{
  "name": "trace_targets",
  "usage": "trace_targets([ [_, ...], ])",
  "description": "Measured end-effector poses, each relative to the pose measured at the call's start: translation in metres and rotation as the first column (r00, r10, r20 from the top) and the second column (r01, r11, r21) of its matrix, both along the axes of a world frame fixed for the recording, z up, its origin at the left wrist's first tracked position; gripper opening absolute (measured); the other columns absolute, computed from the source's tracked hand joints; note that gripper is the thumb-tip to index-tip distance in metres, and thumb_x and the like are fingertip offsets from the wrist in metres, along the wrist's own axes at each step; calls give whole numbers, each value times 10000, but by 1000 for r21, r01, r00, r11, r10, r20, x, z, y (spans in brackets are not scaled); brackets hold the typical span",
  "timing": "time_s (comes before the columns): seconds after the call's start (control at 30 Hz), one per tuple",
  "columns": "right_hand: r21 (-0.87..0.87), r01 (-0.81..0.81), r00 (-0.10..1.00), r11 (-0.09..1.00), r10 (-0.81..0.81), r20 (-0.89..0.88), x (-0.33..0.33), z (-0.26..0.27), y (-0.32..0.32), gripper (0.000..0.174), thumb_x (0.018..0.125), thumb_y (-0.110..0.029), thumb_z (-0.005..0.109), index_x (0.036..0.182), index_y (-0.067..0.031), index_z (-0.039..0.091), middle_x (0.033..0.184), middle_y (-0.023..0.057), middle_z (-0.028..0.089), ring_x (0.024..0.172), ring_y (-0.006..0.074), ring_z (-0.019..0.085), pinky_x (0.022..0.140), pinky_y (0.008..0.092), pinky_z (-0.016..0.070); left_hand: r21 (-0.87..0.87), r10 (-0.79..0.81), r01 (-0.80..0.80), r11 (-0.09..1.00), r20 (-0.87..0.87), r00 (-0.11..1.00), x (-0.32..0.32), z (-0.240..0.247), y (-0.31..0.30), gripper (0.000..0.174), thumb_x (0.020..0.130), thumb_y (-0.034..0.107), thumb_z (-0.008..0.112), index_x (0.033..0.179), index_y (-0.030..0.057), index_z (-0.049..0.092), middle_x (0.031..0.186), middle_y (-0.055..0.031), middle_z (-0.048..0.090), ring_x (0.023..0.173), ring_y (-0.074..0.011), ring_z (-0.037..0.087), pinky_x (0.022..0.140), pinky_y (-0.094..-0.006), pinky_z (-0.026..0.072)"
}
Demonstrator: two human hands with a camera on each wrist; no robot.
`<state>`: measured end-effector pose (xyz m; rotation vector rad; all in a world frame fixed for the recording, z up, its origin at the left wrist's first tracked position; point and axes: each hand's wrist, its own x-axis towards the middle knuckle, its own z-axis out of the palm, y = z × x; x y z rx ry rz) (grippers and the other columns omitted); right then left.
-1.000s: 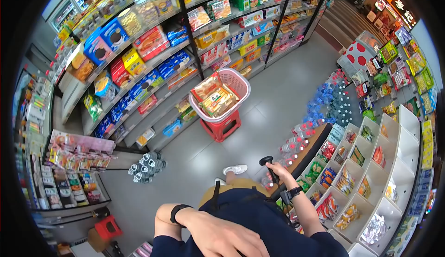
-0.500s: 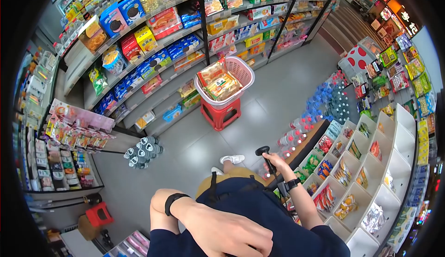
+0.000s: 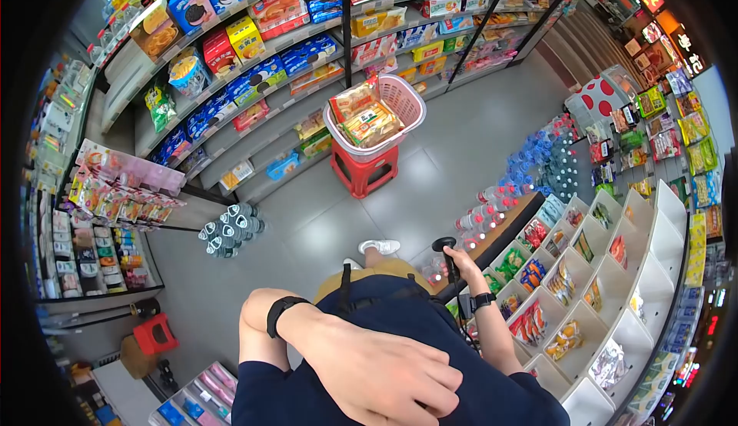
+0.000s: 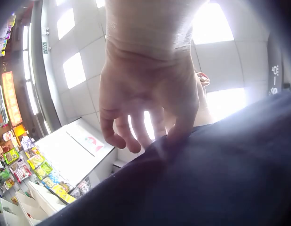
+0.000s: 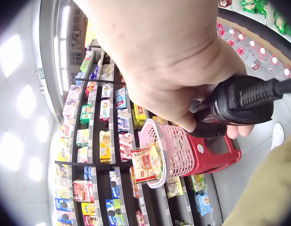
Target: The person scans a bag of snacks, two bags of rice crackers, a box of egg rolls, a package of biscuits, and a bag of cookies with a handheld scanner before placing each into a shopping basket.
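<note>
My right hand (image 3: 460, 266) grips a black corded handheld scanner (image 3: 446, 249), held low at my right side beside the snack bins. In the right wrist view its ribbed cable end (image 5: 253, 96) points outward, and the palm hides part of the handle. My left hand (image 3: 384, 372) lies across the front of my navy shirt (image 3: 492, 384). In the left wrist view its fingers (image 4: 131, 141) hang loosely bent near the cloth, with nothing held. Ahead, a pink basket (image 3: 405, 103) with several packaged snacks (image 3: 369, 122) sits on a red plastic stool (image 3: 361, 172).
Stocked shelves (image 3: 254, 80) run along the far side. Shrink-wrapped bottles (image 3: 231, 230) stand on the floor at left, and more bottles (image 3: 492, 211) stand at right. A stepped rack of white bins (image 3: 576, 295) is close on my right. Another red stool (image 3: 156, 334) is behind at left.
The head view has shifted slightly, so the basket and floor bottles sit higher in it. The scanner's head has tilted a little. My left hand stays at the shirt, its fingers more bent.
</note>
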<state>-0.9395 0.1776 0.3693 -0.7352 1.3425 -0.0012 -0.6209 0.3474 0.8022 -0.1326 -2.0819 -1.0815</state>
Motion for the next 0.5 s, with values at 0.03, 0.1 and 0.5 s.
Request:
trace_targets([
  [0.03,2,-2,1000,1000,2,0,-3,-1,1,405,972,-410,673,1042,-38,526,746,137,658,538,233,641,479,373,560,2,2,-2,1000,0,1000,2,-4,-3,301,1009,365,574,937,90,672,1001,-153,592,888,-323,561,743,-423,443],
  [0.1,11,57,998,998,-57,30,-7,-1,1,406,963,-399,688,1031,-30,531,748,137,658,551,237,647,495,384,569,156,-57,67,986,-69,996,8,-9,-14,161,992,182,648,1038,36,696,1094,-62,655,999,-265,605,789,-404,482],
  [0.5,-18,-40,998,999,41,37,18,17,-13,404,913,-337,759,916,33,596,716,130,652,536,229,650,476,384,578,356,133,-58,933,-189,973,15,-41,-7,152,958,170,720,1049,50,696,1039,-61,684,967,-266,646,815,-406,498],
])
